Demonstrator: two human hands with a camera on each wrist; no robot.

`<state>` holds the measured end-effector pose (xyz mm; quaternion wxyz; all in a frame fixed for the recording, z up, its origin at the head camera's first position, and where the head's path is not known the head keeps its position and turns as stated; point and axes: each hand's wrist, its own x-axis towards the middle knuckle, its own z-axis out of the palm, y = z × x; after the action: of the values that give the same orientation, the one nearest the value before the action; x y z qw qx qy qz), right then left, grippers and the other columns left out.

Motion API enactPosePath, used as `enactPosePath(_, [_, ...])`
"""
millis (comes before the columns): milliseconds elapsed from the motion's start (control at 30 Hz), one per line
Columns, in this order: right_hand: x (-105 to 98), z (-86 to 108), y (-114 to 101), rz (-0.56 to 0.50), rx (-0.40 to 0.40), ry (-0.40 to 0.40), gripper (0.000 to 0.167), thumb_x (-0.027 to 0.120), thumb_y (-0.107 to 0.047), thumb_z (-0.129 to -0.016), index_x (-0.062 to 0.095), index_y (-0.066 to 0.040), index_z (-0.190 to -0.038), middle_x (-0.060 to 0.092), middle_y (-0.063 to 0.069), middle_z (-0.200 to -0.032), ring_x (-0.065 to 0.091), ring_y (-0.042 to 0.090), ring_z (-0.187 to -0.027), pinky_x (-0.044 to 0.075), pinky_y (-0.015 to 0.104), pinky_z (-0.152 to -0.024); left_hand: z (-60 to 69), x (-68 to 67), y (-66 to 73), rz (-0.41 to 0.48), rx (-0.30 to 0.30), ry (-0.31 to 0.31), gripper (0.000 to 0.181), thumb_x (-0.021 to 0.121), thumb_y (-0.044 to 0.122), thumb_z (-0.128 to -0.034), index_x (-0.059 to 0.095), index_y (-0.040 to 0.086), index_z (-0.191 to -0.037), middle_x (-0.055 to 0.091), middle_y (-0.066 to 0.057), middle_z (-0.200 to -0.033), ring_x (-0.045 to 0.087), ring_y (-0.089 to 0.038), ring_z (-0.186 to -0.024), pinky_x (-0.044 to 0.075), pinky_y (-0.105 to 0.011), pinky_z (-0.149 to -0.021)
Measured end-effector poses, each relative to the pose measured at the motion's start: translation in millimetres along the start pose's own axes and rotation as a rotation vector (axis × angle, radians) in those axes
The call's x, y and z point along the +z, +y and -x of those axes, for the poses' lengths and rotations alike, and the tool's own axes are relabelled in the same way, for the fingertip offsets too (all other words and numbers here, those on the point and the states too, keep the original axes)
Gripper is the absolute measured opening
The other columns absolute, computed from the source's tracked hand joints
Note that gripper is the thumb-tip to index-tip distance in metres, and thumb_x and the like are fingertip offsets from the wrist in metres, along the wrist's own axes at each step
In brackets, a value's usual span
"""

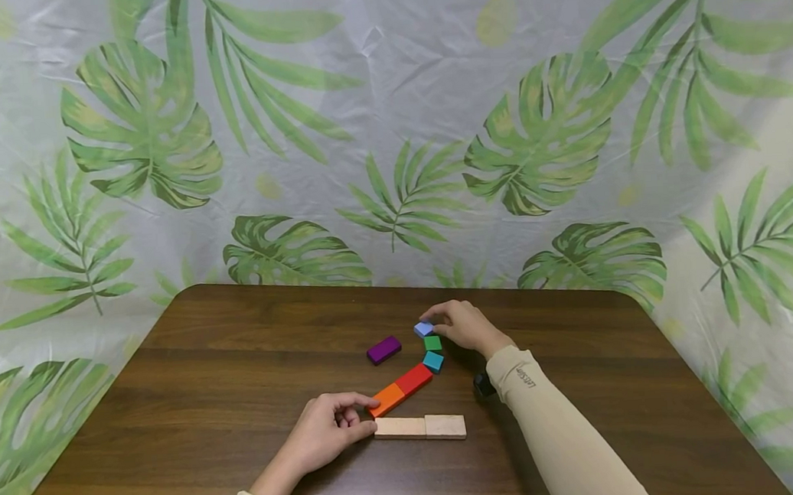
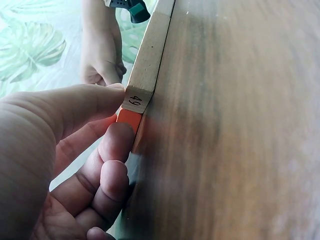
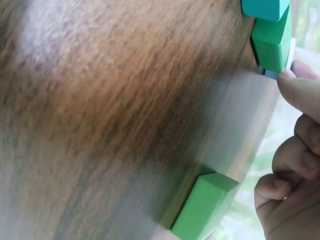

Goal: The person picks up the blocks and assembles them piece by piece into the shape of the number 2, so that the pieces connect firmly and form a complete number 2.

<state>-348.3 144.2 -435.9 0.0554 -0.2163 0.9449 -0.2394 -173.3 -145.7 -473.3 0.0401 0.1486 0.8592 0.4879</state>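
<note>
My right hand [image 1: 467, 327] pinches a light blue block [image 1: 424, 329] between thumb and fingers, at the far end of a curved line. Nearer me come a green block [image 1: 432, 343], a teal block [image 1: 434, 362], a red block [image 1: 414, 380] and an orange block [image 1: 387, 399]. With the index finger of my left hand [image 1: 326, 429] I touch the orange block's near end; the thumb rests at the left end of a plain wooden block [image 1: 399, 428]. A second wooden block [image 1: 445, 426] adjoins it on the right. In the left wrist view, the wooden end [image 2: 135, 99] reads 49.
A purple block [image 1: 384, 349] lies apart, left of the curve, on the brown table [image 1: 237, 343]. The right wrist view shows a separate light green block [image 3: 205, 205]; I cannot make it out in the head view. A leaf-patterned cloth [image 1: 399, 86] hangs behind the table.
</note>
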Motion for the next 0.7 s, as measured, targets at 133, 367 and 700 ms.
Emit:
enactPosePath(133, [-0.7, 0.7, -1.9, 0.008, -0.007, 0.001, 0.027, 0.072, -0.014, -0.103, 0.079, -0.019, -0.129, 0.045, -0.001, -0.064, 0.037, 0.013, -0.056, 0.033, 0.027, -0.058, -0.4, 0.3, -0.5, -0.001, -0.001, 0.001, 0.023, 0.085, 0.021, -0.0920, 0.082, 0.018, -0.115, 0.061, 0.009, -0.070, 0.043, 0.000, -0.059, 0.036, -0.019, -0.057])
enactPosePath(367, [-1.1, 1.9, -3.5, 0.021, -0.008, 0.005, 0.027, 0.072, -0.013, -0.103, 0.080, -0.020, -0.128, 0.045, -0.002, -0.064, 0.037, 0.013, -0.056, 0.032, 0.026, -0.057, -0.9, 0.5, -1.5, -0.001, -0.001, 0.001, 0.023, 0.085, 0.022, -0.0921, 0.083, 0.019, -0.114, 0.061, 0.009, -0.071, 0.044, 0.000, -0.060, 0.037, -0.019, -0.058])
enactPosePath(700, [-0.7, 0.3, 0.0, 0.012, -0.027, -0.005, 0.027, 0.072, -0.014, -0.104, 0.079, -0.020, -0.129, 0.045, -0.002, -0.063, 0.037, 0.013, -0.056, 0.033, 0.026, -0.058, -1.0, 0.0, -1.0, 0.000, -0.005, 0.001, 0.023, 0.085, 0.022, -0.0920, 0.083, 0.019, -0.114, 0.062, 0.008, -0.072, 0.045, 0.000, -0.061, 0.037, -0.019, -0.058])
